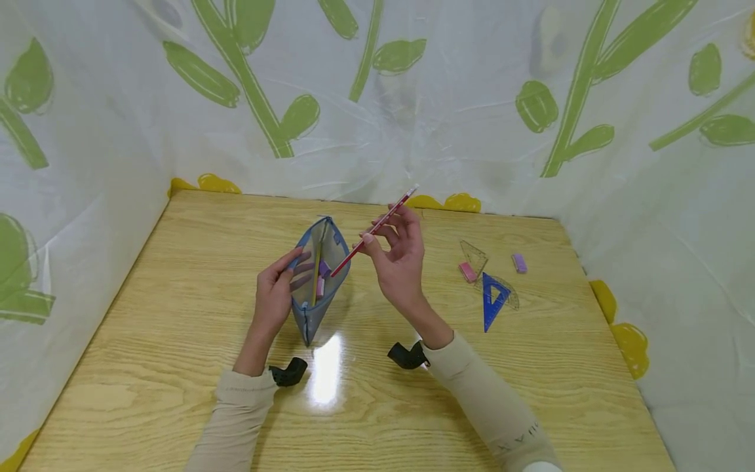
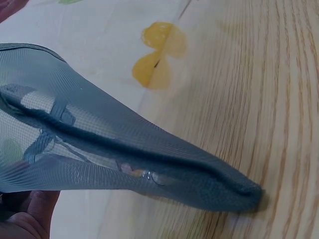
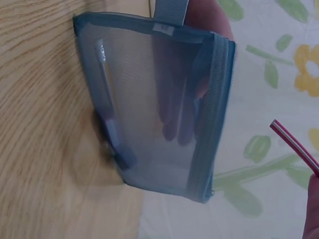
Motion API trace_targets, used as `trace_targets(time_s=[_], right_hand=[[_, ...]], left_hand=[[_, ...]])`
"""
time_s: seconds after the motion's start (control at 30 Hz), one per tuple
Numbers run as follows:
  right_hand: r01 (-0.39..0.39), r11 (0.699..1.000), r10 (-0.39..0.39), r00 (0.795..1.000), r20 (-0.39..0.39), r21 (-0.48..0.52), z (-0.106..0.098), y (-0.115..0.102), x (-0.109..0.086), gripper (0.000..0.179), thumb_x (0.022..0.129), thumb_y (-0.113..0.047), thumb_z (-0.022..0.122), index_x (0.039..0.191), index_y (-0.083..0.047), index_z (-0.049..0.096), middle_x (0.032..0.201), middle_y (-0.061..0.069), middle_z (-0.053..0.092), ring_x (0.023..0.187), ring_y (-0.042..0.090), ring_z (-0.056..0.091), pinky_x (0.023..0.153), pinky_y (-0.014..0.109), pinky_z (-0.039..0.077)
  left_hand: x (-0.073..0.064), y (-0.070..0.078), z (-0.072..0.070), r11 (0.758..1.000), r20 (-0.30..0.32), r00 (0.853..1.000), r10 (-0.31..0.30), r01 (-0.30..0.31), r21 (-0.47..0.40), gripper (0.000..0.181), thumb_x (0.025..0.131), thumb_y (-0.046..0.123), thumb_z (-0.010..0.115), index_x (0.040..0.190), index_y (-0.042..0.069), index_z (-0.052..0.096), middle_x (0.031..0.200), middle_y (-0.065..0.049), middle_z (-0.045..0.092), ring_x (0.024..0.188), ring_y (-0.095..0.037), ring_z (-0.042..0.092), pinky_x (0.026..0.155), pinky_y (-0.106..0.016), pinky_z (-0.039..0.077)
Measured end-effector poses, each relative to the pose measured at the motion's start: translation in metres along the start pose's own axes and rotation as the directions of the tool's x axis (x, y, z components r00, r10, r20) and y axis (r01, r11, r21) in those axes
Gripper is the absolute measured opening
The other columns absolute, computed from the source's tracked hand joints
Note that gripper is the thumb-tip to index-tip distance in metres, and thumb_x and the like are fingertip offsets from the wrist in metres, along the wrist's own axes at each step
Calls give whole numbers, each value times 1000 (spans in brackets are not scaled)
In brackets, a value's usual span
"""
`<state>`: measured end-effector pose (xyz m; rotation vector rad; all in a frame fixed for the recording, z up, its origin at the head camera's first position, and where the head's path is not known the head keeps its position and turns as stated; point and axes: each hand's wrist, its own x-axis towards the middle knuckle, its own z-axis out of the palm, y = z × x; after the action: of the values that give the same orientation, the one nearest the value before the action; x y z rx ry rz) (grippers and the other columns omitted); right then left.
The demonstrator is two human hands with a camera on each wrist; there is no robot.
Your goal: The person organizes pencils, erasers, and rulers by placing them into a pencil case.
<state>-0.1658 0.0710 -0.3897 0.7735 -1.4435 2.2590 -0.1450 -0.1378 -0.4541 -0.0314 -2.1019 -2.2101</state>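
My left hand grips a blue-grey mesh zip pencil case by its side, its mouth unzipped and facing up. Through the mesh in the right wrist view, fingers of that hand show against the case. Inside lie a yellow pencil, a purple eraser and a pink eraser. Between thumb and fingers, my right hand pinches a red pencil, tilted with its lower end over the case's right rim. The red pencil appears apart from the case in the right wrist view.
Right of the hands on the wooden table lie a blue set square, a clear set square, a clear protractor, another pink eraser and another purple eraser. White sheeting with painted plants borders the table.
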Motion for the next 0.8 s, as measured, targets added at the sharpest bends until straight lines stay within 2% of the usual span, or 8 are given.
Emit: trace_targets(time_s=[0.13,0.23,0.3,0.4,0.53,0.67,0.8], right_hand=[[-35,999,35,999,3,-31,3,8,-1,56,91,20,55,136,-13,47,111,6,55,97,19,64,76,36,66],[-59,996,60,998,13,-69,4,13,-3,51,92,18,57,136,-4,45,111,7,55,97,18,63,75,32,65],[-74,993,77,997,24,-95,5,16,-4,48,92,17,59,135,3,43,111,11,54,96,18,63,74,31,65],[-95,987,102,994,47,-130,8,19,-5,48,92,16,60,135,11,40,110,24,52,94,18,63,73,32,65],[-138,978,150,986,71,-156,12,22,-7,50,91,18,60,136,11,41,114,35,48,93,18,62,72,34,66],[-190,964,206,976,71,-185,16,21,-8,51,91,17,61,137,9,42,116,35,49,93,20,62,71,37,66],[-249,934,272,960,59,-255,21,18,-10,51,92,13,62,139,6,43,118,33,51,92,18,62,69,40,66]], left_hand=[[0,-1,0,1000,2,1000,4,-4,-11,48,105,-4,26,146,-4,50,141,-28,57,122,-39,63,94,-26,58],[0,0,0,1000,0,1000,-1,1,-10,48,105,-3,26,146,-4,50,141,-28,57,121,-37,63,95,-28,58],[0,0,0,1000,0,1000,-8,8,-7,48,105,-2,27,146,-3,51,141,-27,57,120,-34,65,97,-30,58],[1,-1,0,1000,-1,1000,-12,12,-12,47,105,-2,28,146,-3,52,141,-27,58,119,-31,66,97,-33,58],[1,-1,0,1000,0,1000,-3,3,-11,46,106,-1,29,145,-3,52,140,-27,58,117,-29,67,96,-31,59],[1,0,1,1000,1,1000,6,-6,-4,46,106,-2,29,145,-4,52,140,-27,58,119,-33,66,94,-28,59],[1,0,1,1000,-5,1000,7,-7,7,46,106,-2,29,145,-4,52,139,-27,59,121,-37,64,94,-29,59]])
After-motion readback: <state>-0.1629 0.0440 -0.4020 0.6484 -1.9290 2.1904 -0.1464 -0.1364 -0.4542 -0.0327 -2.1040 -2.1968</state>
